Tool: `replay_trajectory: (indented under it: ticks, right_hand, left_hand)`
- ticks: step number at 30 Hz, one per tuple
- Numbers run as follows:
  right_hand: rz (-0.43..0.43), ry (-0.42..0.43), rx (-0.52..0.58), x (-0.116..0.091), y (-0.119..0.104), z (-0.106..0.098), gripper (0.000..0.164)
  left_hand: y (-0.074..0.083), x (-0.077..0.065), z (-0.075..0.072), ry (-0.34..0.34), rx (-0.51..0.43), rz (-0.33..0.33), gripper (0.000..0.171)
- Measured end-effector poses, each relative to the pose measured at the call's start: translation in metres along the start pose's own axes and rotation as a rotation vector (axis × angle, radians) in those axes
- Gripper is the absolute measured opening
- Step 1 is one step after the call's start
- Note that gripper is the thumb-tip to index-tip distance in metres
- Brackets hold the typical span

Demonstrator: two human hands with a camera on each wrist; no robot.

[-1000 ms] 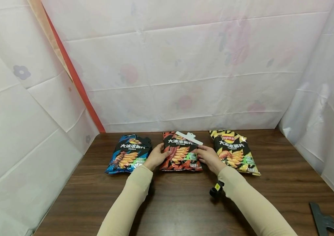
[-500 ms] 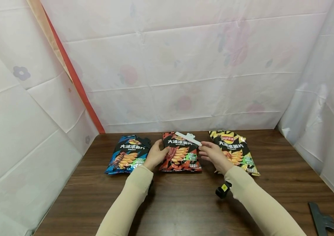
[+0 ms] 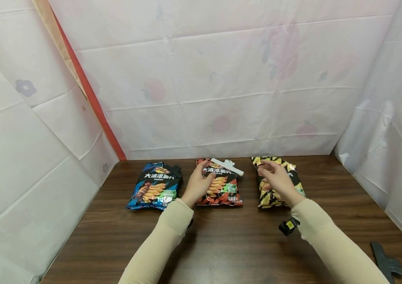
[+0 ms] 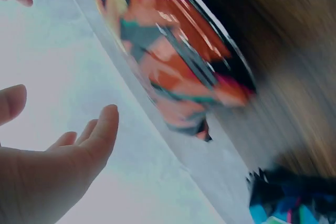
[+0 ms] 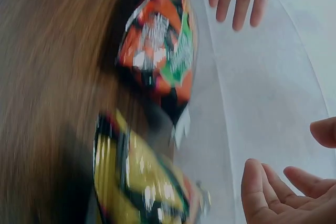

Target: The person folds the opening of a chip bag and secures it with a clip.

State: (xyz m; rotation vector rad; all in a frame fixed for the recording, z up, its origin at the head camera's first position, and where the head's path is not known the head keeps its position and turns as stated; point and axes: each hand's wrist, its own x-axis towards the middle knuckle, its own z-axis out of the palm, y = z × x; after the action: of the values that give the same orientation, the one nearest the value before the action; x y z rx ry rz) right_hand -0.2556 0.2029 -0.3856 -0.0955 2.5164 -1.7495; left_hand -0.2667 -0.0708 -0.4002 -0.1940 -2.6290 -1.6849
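Note:
In the head view, my left hand [image 3: 198, 184] is over the left part of a red and black chip bag [image 3: 224, 197], its fingers apart and holding nothing. A white bag clip [image 3: 227, 166] sits across that bag's top right corner. My right hand [image 3: 278, 180] is lifted over a yellow and black chip bag [image 3: 270, 199], thumb and fingers spread with nothing between them. Both wrist views are blurred; in the left one, the left hand [image 4: 79, 161] is off to one side of the red bag [image 4: 173, 56]. The right wrist view has the right hand [image 5: 286, 195] apart from the yellow bag [image 5: 142, 177].
To the left lies a blue and black chip bag [image 3: 155, 189] with a black bag clip [image 3: 175, 171] at its top right corner. Another dark clip [image 3: 387, 262] lies near the right front of the brown wooden table [image 3: 218, 252]. White patterned sheets [image 3: 222, 79] stand behind and at both sides.
Both hands have let go of the red bag and come up from it. The right hand has moved right, over the yellow bag; the left hand has shifted slightly right. The bags stay put.

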Motion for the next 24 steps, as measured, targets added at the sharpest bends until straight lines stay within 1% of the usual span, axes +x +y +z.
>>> replay_trajectory:
  ticks: [7,9,13,15,18,22,24]
  right_hand:
    - [-0.026,0.094,-0.130,-0.010,0.007,-0.034,0.062]
    - [-0.008,0.109,-0.121,-0.013,0.010,-0.043,0.064]
    - [0.031,0.140,-0.054,-0.017,0.021,-0.058,0.069]
    - [0.050,0.156,-0.025,-0.018,0.027,-0.064,0.071]
    - [0.068,0.173,-0.069,-0.018,0.037,-0.072,0.072]
    - [0.088,0.185,-0.119,-0.017,0.049,-0.080,0.072]
    - [0.101,0.188,-0.112,-0.016,0.053,-0.082,0.071]
  left_hand:
    - [0.009,-0.007,0.017,-0.073,-0.069,0.040,0.062]
    - [0.013,-0.009,0.022,-0.096,-0.092,0.050,0.062]
    - [0.018,-0.011,0.036,-0.135,-0.119,0.082,0.061]
    - [0.021,-0.011,0.043,-0.149,-0.113,0.097,0.061]
    - [0.022,-0.011,0.054,-0.176,-0.100,0.103,0.062]
    - [0.024,-0.012,0.069,-0.229,-0.050,0.069,0.066]
    - [0.026,-0.012,0.076,-0.259,-0.029,0.051,0.068]
